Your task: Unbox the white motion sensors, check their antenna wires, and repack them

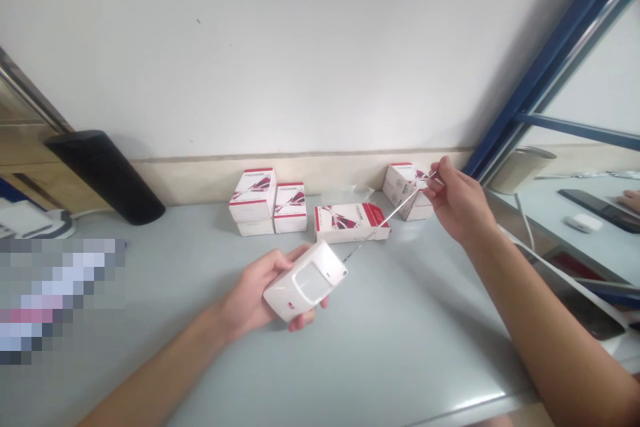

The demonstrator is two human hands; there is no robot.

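While our left hand (273, 287) grips the white device (305, 281) from below, over the table (380, 340), its body angles up-right across the palm. Our right hand (460, 203) pinches the extended antenna (383, 227) near its far end. Palm-side fingers partly hidden; tip hard to make out against a carton (399, 188).

Both hands, left (260, 290) and right (457, 203), are bare. The left forearm (165, 363), lower left of the frame, is bare along its visible length, tapering smoothly to a slim wrist. The right forearm (545, 320), lower right, is likewise bare and tapered. A small dark reddish edge borders it at the frame's right margin; its material is indistinct.
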